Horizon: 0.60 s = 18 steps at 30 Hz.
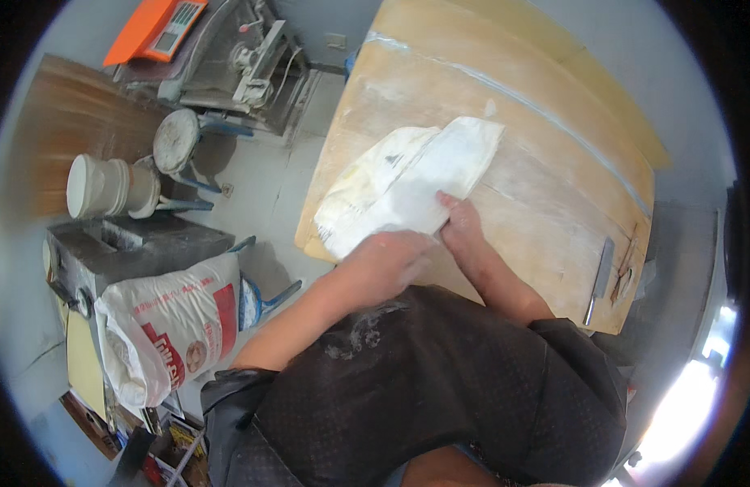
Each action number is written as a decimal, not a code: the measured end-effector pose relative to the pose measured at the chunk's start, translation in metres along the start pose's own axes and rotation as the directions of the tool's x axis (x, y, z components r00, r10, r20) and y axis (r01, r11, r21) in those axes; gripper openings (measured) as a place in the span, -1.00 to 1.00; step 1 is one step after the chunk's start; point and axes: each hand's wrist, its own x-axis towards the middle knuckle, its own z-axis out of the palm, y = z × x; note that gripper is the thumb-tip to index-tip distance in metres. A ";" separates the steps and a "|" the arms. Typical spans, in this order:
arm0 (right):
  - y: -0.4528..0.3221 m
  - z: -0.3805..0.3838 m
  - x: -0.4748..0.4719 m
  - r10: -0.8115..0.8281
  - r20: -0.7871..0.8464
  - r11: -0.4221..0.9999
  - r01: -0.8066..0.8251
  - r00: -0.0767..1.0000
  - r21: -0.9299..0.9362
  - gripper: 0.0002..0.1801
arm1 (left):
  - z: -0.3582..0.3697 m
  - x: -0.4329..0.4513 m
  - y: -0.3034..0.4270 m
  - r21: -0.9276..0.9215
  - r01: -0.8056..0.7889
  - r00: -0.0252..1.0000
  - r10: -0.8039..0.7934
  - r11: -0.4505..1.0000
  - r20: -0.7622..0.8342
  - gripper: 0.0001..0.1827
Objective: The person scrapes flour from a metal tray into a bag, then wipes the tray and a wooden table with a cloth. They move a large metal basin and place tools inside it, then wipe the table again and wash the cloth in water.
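Observation:
A white, floury sack or folded cloth with faint dark marks lies slantwise over the near left part of a wooden worktop. My right hand grips its near edge, thumb on top. My left hand, blurred, is curled at the same near edge, to the left of the right hand; whether its fingers pinch the material cannot be made out. Pale powder marks the dark apron or garment below my hands.
A cleaver lies near the worktop's right edge. To the left are a printed white sack, a dark metal machine, stacked white buckets, a round stool and, farther off, an orange scale.

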 end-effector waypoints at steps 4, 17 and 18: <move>-0.015 0.012 0.004 -0.280 0.295 0.940 0.323 0.914 -0.110 -0.50 | -0.045 -0.068 -0.021 -0.112 0.100 0.936 -0.132 0.989 -0.327 -0.73; -0.043 0.274 -0.091 -0.174 0.715 0.422 0.707 0.677 -0.567 -0.52 | -0.140 -0.398 -0.083 -0.197 0.321 0.464 -0.335 0.926 -0.820 -0.76; -0.046 0.301 -0.103 -0.150 0.737 0.370 0.729 0.659 -0.576 -0.51 | -0.142 -0.423 -0.086 -0.199 0.329 0.394 -0.326 0.923 -0.860 -0.76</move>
